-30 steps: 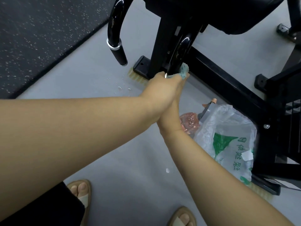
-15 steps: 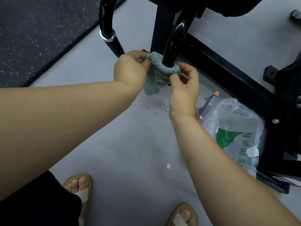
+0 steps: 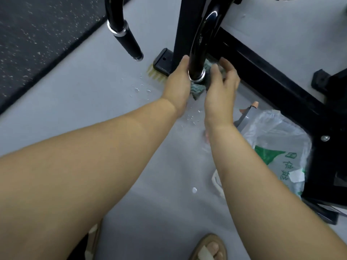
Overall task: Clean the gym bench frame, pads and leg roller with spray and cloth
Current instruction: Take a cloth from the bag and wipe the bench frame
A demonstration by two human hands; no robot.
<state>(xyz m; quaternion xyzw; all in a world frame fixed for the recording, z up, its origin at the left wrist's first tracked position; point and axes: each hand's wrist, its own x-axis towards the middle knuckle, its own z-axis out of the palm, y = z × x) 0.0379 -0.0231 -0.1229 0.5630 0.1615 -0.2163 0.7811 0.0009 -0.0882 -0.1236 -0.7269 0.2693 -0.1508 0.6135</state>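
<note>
While I watch from the head camera, both hands meet low on a curved black tube of the bench frame. That tube's long axis runs from the top of the view down toward me, ending at a silver collar. My cloth, teal and bunched, wraps the tube end just below the collar, directly between the two hands. My left hand sits on the tube's left side, fingers curled and pressed to the cloth. My right hand sits on the right side, fingers bent and pinching the cloth's far edge. Both are equally near; I judge the next wipe runs along the tube's axis. A spray bottle lies near my right wrist, partly under a plastic bag. Water drops dot the floor. Compared with half a second ago, the hands sit closer together and the cloth hangs less open.
</note>
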